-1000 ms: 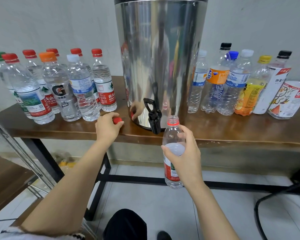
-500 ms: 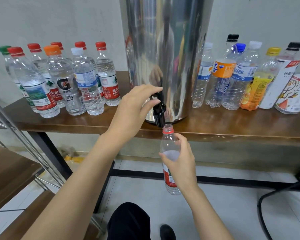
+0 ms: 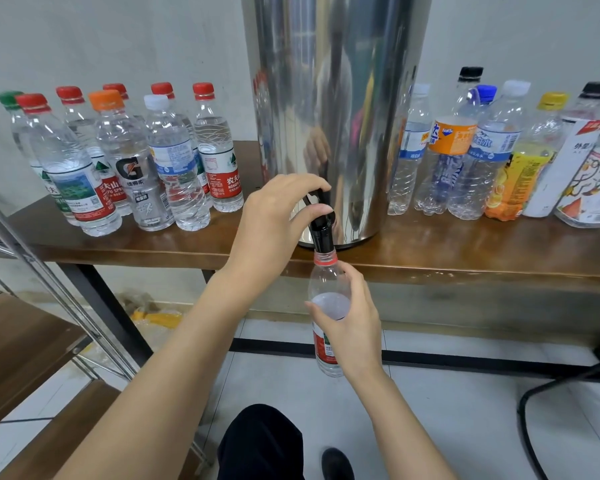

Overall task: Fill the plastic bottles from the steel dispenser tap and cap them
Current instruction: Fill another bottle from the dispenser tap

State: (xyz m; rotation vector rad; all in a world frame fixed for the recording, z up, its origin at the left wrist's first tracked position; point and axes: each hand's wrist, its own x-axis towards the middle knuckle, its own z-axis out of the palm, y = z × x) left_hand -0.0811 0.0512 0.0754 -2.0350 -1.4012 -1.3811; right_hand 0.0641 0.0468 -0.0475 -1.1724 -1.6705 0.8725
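Note:
The steel dispenser (image 3: pixel 333 109) stands on the brown table (image 3: pixel 465 251). Its black tap (image 3: pixel 321 230) hangs over the front edge. My left hand (image 3: pixel 274 223) curls over the tap's lever, thumb below it and fingers on top. My right hand (image 3: pixel 352 327) grips an uncapped clear bottle (image 3: pixel 326 278) with a red neck ring and red label, held upright with its mouth right under the spout. Water fills it to about shoulder height. The red cap is hidden from view.
Several capped, filled bottles (image 3: pixel 125 161) stand left of the dispenser. Several empty capped bottles (image 3: pixel 482 150) with mixed labels stand to its right. A wooden shelf unit with a metal frame (image 3: pixel 32 341) is at lower left. A black chair base (image 3: pixel 568 386) is at lower right.
My left hand left the red cap on the table and moved up onto the tap lever. My right hand brought the bottle's mouth up under the spout.

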